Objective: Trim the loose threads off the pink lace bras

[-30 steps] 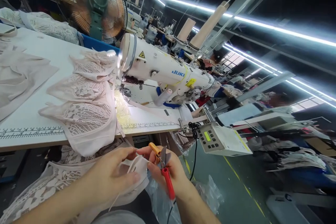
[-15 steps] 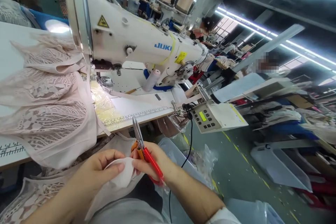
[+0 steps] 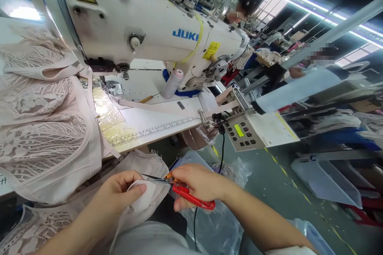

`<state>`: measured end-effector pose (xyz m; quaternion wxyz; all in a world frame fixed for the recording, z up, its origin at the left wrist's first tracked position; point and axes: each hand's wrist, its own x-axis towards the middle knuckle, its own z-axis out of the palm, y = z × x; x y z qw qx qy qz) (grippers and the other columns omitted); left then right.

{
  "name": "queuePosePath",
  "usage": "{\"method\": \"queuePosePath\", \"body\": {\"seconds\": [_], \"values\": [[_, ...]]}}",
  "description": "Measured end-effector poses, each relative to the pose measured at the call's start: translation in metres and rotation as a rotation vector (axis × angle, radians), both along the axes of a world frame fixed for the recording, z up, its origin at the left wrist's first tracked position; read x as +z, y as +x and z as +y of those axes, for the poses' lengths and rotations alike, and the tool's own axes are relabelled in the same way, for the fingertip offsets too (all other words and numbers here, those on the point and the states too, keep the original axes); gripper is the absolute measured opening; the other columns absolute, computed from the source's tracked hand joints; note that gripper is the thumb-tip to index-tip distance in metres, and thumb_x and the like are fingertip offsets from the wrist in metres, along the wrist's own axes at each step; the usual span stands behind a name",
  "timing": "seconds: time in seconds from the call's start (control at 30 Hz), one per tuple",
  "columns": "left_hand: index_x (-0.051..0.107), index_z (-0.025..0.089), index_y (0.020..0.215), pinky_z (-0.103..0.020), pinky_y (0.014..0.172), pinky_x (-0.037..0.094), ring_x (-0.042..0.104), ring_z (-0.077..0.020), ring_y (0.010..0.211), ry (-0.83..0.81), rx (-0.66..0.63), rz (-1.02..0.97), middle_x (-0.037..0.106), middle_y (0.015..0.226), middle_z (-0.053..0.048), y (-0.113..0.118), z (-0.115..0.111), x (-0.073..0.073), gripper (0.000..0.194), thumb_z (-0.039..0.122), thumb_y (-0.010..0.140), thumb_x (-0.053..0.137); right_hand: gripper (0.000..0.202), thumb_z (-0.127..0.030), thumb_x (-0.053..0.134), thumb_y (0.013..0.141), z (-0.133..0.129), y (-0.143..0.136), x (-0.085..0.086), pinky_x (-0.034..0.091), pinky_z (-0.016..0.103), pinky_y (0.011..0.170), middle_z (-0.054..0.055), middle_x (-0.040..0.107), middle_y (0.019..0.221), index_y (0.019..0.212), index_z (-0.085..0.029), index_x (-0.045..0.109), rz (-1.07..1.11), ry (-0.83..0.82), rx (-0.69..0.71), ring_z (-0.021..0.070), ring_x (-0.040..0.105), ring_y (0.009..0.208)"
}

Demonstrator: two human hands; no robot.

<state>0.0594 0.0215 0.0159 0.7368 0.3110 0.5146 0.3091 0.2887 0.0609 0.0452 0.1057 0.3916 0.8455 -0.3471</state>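
Note:
My left hand [image 3: 124, 191] pinches a piece of pale fabric [image 3: 145, 197] between thumb and fingers, just in front of the table edge. My right hand [image 3: 196, 185] is closed around scissors [image 3: 193, 198] with red and orange handles. Their blades point left and lie at the upper edge of the fabric, close to my left fingertips. Whether the blades are apart is hard to make out. More of the pale garment hangs below my hands. Beige lace garments [image 3: 44, 135] are heaped on the table at the left, beside the sewing machine needle area.
A white JUKI sewing machine [image 3: 155, 24] stands across the table [image 3: 149, 125]. A thread spool [image 3: 173, 83] is beside its arm. A control box [image 3: 251, 131] juts out at the right edge, a black cable hanging from it. A clear plastic bin [image 3: 191, 159] stands below.
The scissors have swung from pointing upward to pointing left, with the blades now at the fabric. My right hand has moved right, away from my left. The camera view has come closer to the machine.

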Motion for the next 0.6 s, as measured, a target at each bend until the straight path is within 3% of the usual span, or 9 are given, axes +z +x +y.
{"method": "queuePosePath", "body": {"seconds": [0.23,0.47,0.6], "values": [[0.052,0.018,0.057,-0.02,0.049,0.018,0.024,-0.0076,0.049,0.093,-0.064,0.139,0.034,0.05,0.008,0.0058,0.0036,0.0007,0.026,0.036,0.065,0.069,0.051,-0.066,0.069,0.066,-0.0068,0.0066,0.0048,0.028,0.024,0.05,-0.001,0.051,0.06,0.066,-0.019,0.051,-0.001,0.071,-0.025,0.0132,0.045,0.053],[0.051,0.019,0.055,-0.021,0.047,0.018,0.024,-0.0085,0.049,0.096,-0.03,0.148,0.034,0.049,0.008,0.0074,0.0028,0.0016,0.025,0.035,0.064,0.068,0.053,-0.07,0.067,0.065,-0.0095,0.0087,0.0063,0.029,0.025,0.049,0.0,0.054,0.058,0.069,-0.018,0.057,0.009,0.066,-0.077,0.0156,0.052,0.053],[0.051,0.019,0.055,-0.021,0.048,0.017,0.022,-0.0085,0.049,0.074,-0.038,0.12,0.034,0.05,0.008,0.0075,0.0015,-0.0014,0.026,0.037,0.064,0.069,0.052,-0.068,0.07,0.064,-0.0101,0.0097,0.0078,0.025,0.024,0.046,-0.002,0.05,0.054,0.063,-0.019,0.051,-0.014,0.076,-0.085,0.0124,0.044,0.048]]}}
